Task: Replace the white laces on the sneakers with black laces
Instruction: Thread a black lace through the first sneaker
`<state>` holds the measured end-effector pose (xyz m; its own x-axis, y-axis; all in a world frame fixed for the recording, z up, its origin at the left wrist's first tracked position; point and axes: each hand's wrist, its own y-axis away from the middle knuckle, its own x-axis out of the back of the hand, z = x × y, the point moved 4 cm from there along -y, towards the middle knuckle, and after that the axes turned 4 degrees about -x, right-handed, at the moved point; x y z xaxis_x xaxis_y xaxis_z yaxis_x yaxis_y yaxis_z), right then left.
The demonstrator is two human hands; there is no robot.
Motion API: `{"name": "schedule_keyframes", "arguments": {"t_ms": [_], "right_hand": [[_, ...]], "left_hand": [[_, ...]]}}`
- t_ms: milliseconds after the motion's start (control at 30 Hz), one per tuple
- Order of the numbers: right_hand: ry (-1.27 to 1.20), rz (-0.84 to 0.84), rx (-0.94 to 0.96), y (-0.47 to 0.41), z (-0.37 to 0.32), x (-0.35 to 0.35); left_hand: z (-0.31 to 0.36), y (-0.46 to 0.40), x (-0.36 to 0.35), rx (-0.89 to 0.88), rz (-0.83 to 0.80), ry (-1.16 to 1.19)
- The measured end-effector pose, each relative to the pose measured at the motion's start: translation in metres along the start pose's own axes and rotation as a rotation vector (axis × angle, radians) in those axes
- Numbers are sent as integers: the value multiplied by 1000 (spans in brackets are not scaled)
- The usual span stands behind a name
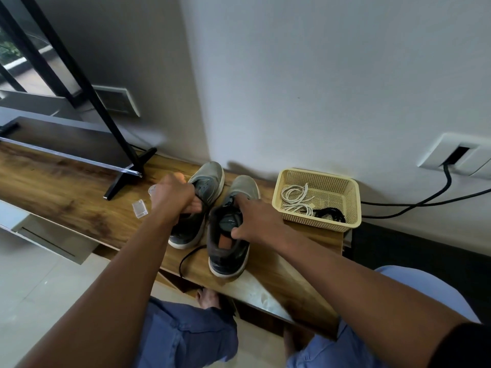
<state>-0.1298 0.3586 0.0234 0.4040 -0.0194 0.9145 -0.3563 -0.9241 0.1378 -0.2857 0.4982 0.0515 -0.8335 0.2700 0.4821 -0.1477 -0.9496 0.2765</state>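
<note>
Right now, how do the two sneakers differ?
The left sneaker has a black lace running from it, gripped by the left hand; the right sneaker shows no lace and sits nearer, its tongue held by the right hand. Both are grey, white-soled, toes toward the wall.

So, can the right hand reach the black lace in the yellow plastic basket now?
Probably yes: the right hand holds the nearer grey sneaker, and the black lace lies uncovered in the open yellow plastic basket beside it.

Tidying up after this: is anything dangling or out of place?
Yes. A black lace from the left sneaker trails over the wooden shelf's front edge. Nothing else stands out.
</note>
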Motion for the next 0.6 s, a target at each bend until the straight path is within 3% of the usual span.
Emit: {"name": "schedule_keyframes", "arguments": {"t_ms": [100, 167, 233, 300, 467, 600], "right_hand": [[-1, -6, -5, 0, 1, -2], [11, 4, -5, -1, 3, -3], [24, 26, 2, -2, 3, -3], [21, 60, 31, -1, 2, -5], [-2, 140, 68, 2, 4, -7], [-11, 116, 46, 2, 5, -9]], "left_hand": [[5, 1, 14, -110, 209, 178], [8, 2, 16, -120, 251, 361], [11, 2, 11, -79, 174, 525], [14, 4, 2, -74, 19, 521], [10, 9, -19, -143, -340, 102], [12, 14, -20, -388, -365, -576]]}}
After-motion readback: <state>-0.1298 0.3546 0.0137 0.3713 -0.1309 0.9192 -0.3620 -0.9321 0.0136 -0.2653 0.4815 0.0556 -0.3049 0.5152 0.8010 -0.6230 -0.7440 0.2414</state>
